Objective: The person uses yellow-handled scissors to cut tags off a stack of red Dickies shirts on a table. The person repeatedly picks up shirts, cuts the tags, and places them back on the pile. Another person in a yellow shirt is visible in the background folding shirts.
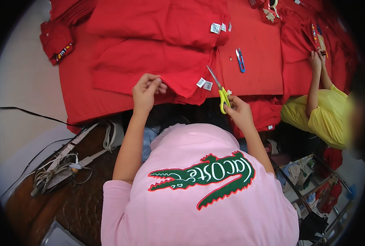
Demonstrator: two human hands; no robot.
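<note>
Several red garments (pixel 145 61) lie spread over one another on the table in front of me. My left hand (pixel 145 93) has its fingers pinched at the near edge of the lowest garment, where the cloth looks slightly raised. In my right hand (pixel 240 114) are scissors with yellow-green handles (pixel 224 101), their blades together and pointing up and left. White tags (pixel 204 83) stick out at that garment's right corner, just left of the blades. More white tags (pixel 216 28) show on the garment behind. Blue thread snips (pixel 240 60) rest on the red cloth to the right.
A co-worker in a yellow top (pixel 324 117) handles red fabric at the right. A red box with tape (pixel 269 13) stands at the far right. Left of me, cables (pixel 53 178) lie on a dark brown surface (pixel 84 209). A metal rack (pixel 309 184) holds cloths at lower right.
</note>
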